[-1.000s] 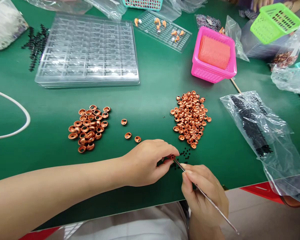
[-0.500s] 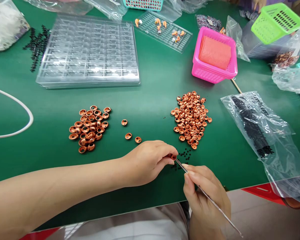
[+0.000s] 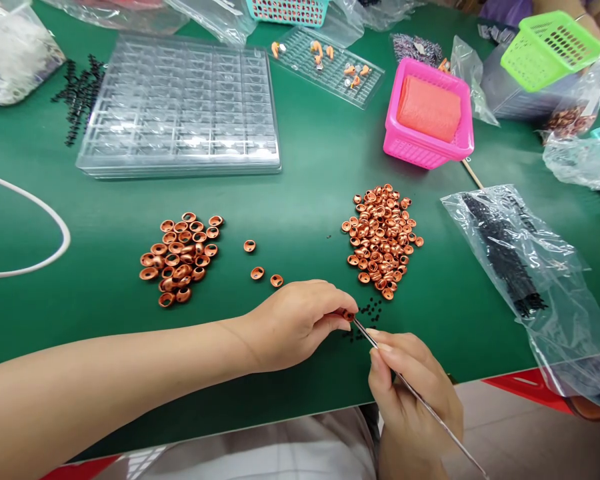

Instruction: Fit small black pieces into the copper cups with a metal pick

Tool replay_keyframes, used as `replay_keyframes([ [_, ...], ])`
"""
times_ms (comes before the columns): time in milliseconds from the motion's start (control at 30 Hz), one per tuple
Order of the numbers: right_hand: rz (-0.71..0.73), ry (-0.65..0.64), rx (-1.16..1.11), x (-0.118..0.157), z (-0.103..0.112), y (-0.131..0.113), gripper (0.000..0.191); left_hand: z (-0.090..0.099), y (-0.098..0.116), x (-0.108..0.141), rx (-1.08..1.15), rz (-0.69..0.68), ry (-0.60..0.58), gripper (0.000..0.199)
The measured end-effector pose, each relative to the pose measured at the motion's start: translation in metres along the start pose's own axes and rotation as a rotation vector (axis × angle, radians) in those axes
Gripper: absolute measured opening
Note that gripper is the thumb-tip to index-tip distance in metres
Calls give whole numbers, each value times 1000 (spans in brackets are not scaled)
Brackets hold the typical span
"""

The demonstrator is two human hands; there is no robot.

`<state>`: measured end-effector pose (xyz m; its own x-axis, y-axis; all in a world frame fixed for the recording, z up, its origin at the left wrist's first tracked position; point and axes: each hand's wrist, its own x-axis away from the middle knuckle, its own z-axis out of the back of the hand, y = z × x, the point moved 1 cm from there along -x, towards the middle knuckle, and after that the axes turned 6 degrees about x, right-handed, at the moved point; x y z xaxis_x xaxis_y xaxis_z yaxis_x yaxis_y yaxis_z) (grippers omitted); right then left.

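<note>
Between its thumb and fingers, my left hand (image 3: 300,327) pinches a small copper-coloured cup-shaped part (image 3: 349,315), mostly covered by the fingertips. A thin metal pick (image 3: 423,403) lies in the pen-like grip of my right hand (image 3: 415,387), its tip at the opening of the part. Tiny black discs (image 3: 371,309) are scattered just beyond the fingertips. A large pile of the copper parts (image 3: 383,233) lies past them. To the left is a smaller pile (image 3: 180,257), with a few single parts (image 3: 257,273) between the two piles.
Clear plastic trays (image 3: 180,113) are stacked at the back left. A pink basket (image 3: 427,150) holds a reddish block. At right lies a plastic bag (image 3: 510,253) with black pieces. A white cable (image 3: 55,220) curves in from the left. Another person's arm shows behind the green basket (image 3: 550,57).
The view has shifted slightly. Both hands keep nearly the same pose, with the pick's tip still at the copper part. The other person's arm at the back right has moved.
</note>
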<state>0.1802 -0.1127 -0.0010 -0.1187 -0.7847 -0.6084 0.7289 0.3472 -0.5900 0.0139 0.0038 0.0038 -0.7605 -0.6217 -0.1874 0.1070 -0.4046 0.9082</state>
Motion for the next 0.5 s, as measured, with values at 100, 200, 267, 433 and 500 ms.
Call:
replay_keyframes([
  [100,-12,10,1,0,0,-1,37,0,1,-1,-4,12,-1,9],
  [200,-31,26,15,0,-1,-1,34,1,2,-2,-3,15,-8,8],
  [267,-36,19,27,0,-1,-1,33,2,2,-3,-2,14,-8,8],
  [433,-42,13,24,0,0,0,34,2,2,-1,1,23,-10,8],
  [500,-40,9,6,1,0,0,36,1,2,-1,5,27,-9,9],
])
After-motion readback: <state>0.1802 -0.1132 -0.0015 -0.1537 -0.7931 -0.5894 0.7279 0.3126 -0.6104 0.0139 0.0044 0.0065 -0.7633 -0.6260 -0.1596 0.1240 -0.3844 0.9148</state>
